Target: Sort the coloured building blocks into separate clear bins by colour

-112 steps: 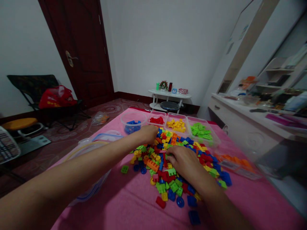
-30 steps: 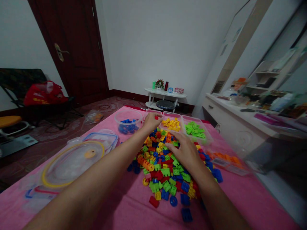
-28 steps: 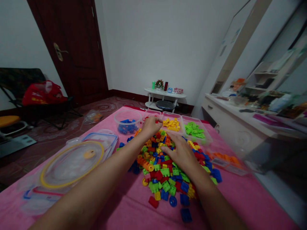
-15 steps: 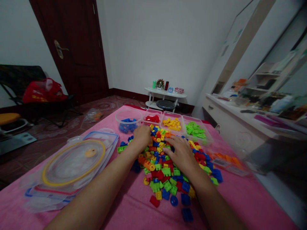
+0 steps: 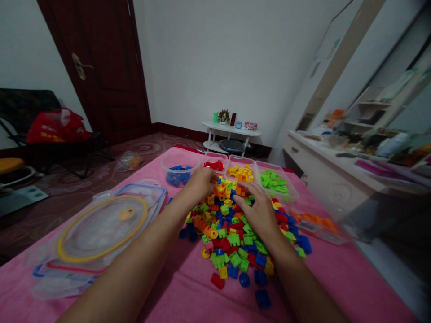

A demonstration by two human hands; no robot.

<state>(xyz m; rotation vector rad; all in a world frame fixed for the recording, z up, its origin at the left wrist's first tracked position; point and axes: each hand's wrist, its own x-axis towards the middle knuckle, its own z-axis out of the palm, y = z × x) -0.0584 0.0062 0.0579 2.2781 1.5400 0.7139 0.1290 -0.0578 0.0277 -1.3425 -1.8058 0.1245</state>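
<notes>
A heap of mixed toy building blocks (image 5: 232,237) in red, yellow, green, blue and orange lies on the pink cloth. My left hand (image 5: 202,183) is at the heap's far left side with its fingers curled inward; anything inside them is hidden. Across from it, my right hand (image 5: 258,204) rests over the right part of the heap, thumb and fingers apart. Yellow and orange blocks (image 5: 224,190) lie in the gap between the two hands. Behind them stand clear containers: a round one with blue blocks (image 5: 178,176), and others with red (image 5: 214,165), yellow (image 5: 240,172) and green blocks (image 5: 273,181).
Several clear lids (image 5: 101,229) with coloured rims are stacked on the left of the pink cloth (image 5: 188,287). A clear container with orange blocks (image 5: 318,224) is on the right. Past the table's right edge stands a white dresser (image 5: 323,166).
My left hand has moved slightly away from me and is higher over the heap. My right hand has shifted slightly right and forward. Yellow and orange blocks now bunch between them.
</notes>
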